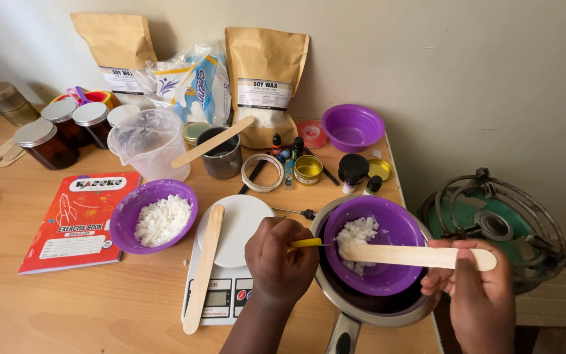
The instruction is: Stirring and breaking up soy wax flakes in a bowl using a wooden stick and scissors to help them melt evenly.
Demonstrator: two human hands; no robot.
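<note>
left hand [282,257]: it sat closed around a small tool with a yellow handle [306,242], thin metal tip pointing right, into the bowl.
right hand [470,278]: it pinched the near end of a flat wooden stick [414,256], fingers wrapped under it, thumb on top.
stick axis: it ran almost level, left to right, crossing over the purple bowl [394,226]; its free end reached the white flakes [356,235].
which way: the flakes lay right of the left hand and left of the right hand, between the two; the left hand was nearer.
bowl's place: it sat inside a metal pot [388,311] at the table's [99,308] right edge, close to the near right corner, the pot handle pointing toward the near edge.
look of the flakes: a loose white heap, crumbly, piled on the bowl's left side, the rest of the bowl bare.
nearby: a white scale [237,226] just left of the pot carried a second wooden stick [204,265]; another purple bowl of flakes [155,216] stood left of it, beside a red exercise book [76,223].
</note>
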